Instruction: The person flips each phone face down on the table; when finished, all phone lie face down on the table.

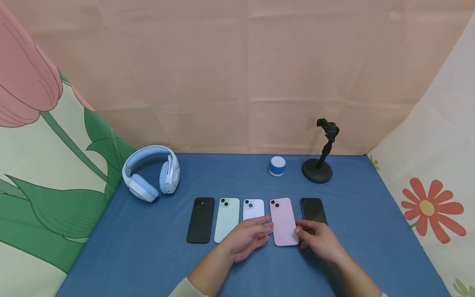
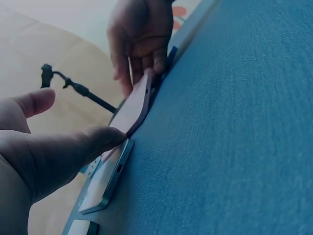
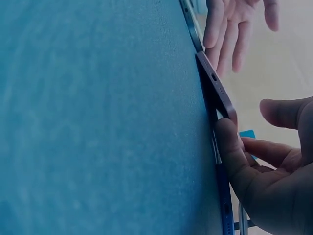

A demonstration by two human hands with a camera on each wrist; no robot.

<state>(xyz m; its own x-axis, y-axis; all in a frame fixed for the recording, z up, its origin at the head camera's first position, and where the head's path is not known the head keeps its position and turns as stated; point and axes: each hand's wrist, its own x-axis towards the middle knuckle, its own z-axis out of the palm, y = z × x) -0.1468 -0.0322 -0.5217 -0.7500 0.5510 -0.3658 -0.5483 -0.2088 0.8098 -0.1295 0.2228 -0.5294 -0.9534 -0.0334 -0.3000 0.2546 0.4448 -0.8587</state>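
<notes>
A pink phone (image 1: 283, 222) lies back up, its right edge raised off the blue cloth in the wrist views. My right hand (image 1: 320, 241) grips that raised edge, with curled fingers (image 3: 227, 134) at its underside. At the left edge rests my left hand (image 1: 248, 238), fingers fairly straight and fingertips right at the phone's side. Partly hidden behind the left hand is a pale lavender phone (image 1: 254, 208). Farther left lie a mint green phone (image 1: 227, 218) and a black phone (image 1: 201, 220). A dark phone (image 1: 313, 209) sits beyond the right hand, which covers its lower part.
Light blue headphones (image 1: 170, 177) stand at the back left. Toward the back right are a small blue and white round jar (image 1: 277, 166) and a black stand (image 1: 317, 170) with a clamp on top. Hanging cloths border the table's back and sides.
</notes>
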